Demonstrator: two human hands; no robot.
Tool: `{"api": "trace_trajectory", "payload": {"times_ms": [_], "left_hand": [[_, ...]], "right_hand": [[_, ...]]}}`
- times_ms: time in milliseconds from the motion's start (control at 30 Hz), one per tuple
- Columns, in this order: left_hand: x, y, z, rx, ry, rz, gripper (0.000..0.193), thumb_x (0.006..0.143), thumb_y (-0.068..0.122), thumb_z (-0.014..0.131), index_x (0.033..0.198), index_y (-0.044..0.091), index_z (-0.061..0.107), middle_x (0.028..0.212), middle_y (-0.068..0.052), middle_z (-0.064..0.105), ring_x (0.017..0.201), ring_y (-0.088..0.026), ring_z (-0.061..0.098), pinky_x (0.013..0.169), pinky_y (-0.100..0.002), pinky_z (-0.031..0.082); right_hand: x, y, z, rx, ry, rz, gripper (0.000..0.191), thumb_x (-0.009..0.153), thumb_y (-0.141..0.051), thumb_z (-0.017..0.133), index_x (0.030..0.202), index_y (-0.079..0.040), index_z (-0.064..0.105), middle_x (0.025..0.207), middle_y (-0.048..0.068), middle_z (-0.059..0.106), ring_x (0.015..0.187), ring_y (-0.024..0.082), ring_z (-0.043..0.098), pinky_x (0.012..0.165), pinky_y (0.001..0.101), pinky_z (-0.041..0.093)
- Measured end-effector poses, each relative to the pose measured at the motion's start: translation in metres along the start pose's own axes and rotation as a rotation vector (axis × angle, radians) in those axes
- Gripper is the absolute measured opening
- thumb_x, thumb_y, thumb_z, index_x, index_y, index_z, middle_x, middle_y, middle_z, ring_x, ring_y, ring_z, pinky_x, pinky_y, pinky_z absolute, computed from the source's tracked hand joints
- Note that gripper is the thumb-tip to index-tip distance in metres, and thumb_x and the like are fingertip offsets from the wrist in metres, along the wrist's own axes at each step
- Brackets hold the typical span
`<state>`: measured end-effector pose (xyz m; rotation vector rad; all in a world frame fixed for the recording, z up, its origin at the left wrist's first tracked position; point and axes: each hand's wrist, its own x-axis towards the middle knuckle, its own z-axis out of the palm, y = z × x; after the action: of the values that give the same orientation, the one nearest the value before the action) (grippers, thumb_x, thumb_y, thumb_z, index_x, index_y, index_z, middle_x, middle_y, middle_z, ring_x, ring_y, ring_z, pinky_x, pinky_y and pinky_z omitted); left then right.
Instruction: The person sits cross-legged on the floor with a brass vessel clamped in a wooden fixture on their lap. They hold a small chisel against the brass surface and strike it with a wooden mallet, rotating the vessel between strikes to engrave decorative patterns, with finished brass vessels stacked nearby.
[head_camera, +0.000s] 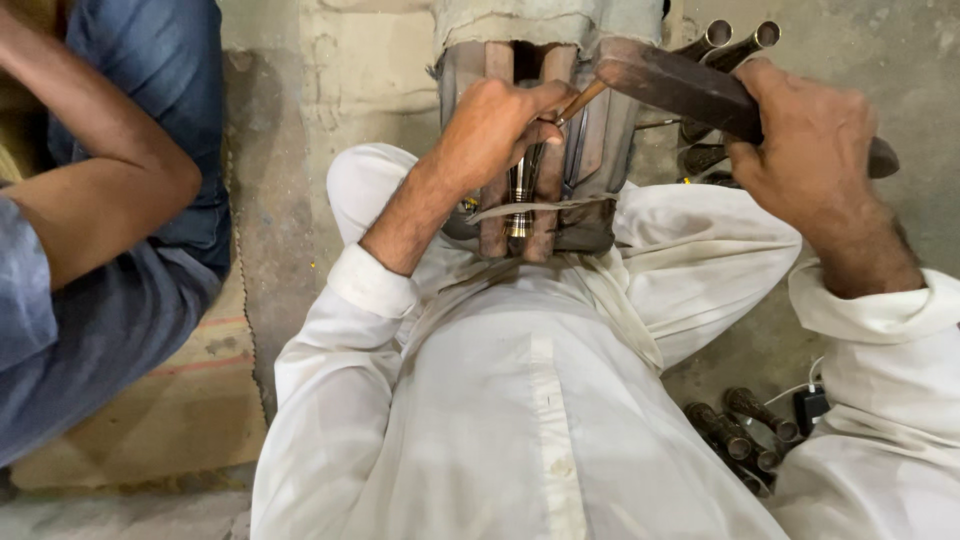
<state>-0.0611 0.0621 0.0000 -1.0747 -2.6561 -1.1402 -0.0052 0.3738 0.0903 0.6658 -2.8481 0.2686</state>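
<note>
Chisel (580, 102) pinched in left hand (495, 125)

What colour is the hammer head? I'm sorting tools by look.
Dark brown, rusty-looking hammer head, gripped by the right hand; head view.

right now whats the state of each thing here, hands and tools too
left hand: closed around a thin tool, pressed against the clamp
thin tool: held slanted, tip toward the mallet
right hand: gripping the mallet
wooden mallet: raised, held over the clamp
wooden clamp: upright between the knees, a shiny metal piece wedged in it
metal tubes: lying loose behind the clamp
dark tubes: lying on the floor by the right knee
</note>
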Motion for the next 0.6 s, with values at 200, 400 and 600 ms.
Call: {"api": "trace_trajectory", "payload": {"times_ms": [200,400,600], "left_hand": [[0.0,-0.001,0.005,-0.001,-0.005,0.03,0.033,0.091,0.027,0.078,0.118,0.01,0.068,0.083,-0.01,0.076,0.07,-0.03,0.074,0.062,-0.043,0.055],[-0.003,0.002,0.0,-0.026,-0.02,0.0,0.036,0.093,0.026,0.08,0.123,0.01,0.068,0.081,-0.012,0.075,0.067,-0.032,0.072,0.061,-0.045,0.053],[-0.009,-0.001,-0.008,-0.248,0.231,0.037,0.036,0.096,0.014,0.077,0.128,0.004,0.061,0.1,-0.016,0.076,0.09,-0.031,0.078,0.073,-0.039,0.06]], "right_hand": [[-0.006,0.005,0.009,0.156,-0.015,0.186,0.032,0.099,-0.011,0.081,0.123,0.0,0.063,0.087,0.017,0.069,0.075,0.031,0.07,0.071,0.0426,0.052],[-0.007,0.004,0.009,0.234,-0.021,0.154,0.032,0.097,-0.009,0.078,0.124,0.0,0.062,0.095,0.015,0.07,0.081,0.031,0.071,0.075,0.043,0.053],[0.005,0.008,-0.003,-0.021,0.046,0.066,0.036,0.085,-0.008,0.08,0.119,-0.003,0.067,0.097,0.018,0.072,0.086,0.038,0.071,0.076,0.047,0.053]]}}
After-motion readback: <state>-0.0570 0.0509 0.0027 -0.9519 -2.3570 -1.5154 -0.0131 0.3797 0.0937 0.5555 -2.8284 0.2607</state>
